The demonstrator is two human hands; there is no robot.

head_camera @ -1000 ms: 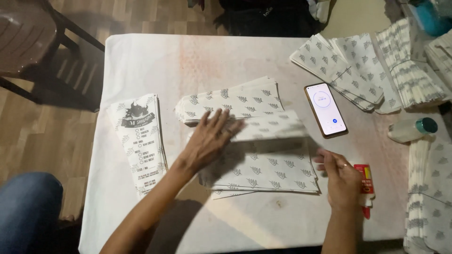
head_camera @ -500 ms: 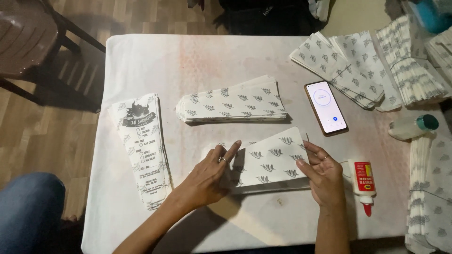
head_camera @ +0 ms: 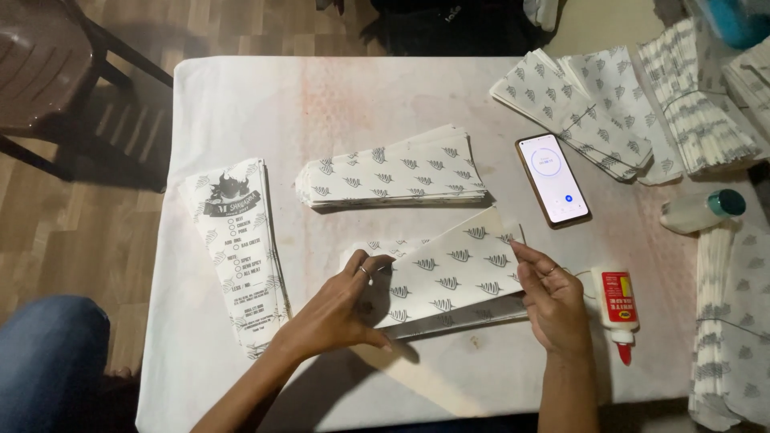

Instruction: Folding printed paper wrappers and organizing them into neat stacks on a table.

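Fig.: head view over white table [head_camera: 241, 104], paper-sleeve work in hand.

Both hands hold one leaf-print paper sheet [head_camera: 449, 269], tilted, far-right corner raised off a thin pile of like sheets beneath it, near-centre of table. Left hand [head_camera: 341, 313]: fingers closed on the sheet's left end, thumb under, ring visible. Right hand [head_camera: 553, 301]: fingertips pinch the sheet's right edge.

Change vs. 0.5 s ago: the sheet lay flatter, both palms pressing down on it; now it is lifted and angled, hands moved out to its ends. Vs. 1 s ago: left hand was spread flat on a wider pile, right hand lay beside the glue. Judged meaning: pressing/creasing step over, sheet now being picked up or turned.

Surroundings: stack of folded leaf-print sleeves [head_camera: 393, 172] just beyond; printed menu-type sleeves [head_camera: 237, 248] at left; smartphone [head_camera: 553, 180], screen lit, to the right; glue bottle w/ red label and tip [head_camera: 618, 309] just right of right hand; white bottle w/ teal cap [head_camera: 702, 210] lying far right; fanned paper stacks [head_camera: 626, 104] at far-right; brown chair [head_camera: 48, 72] far left.
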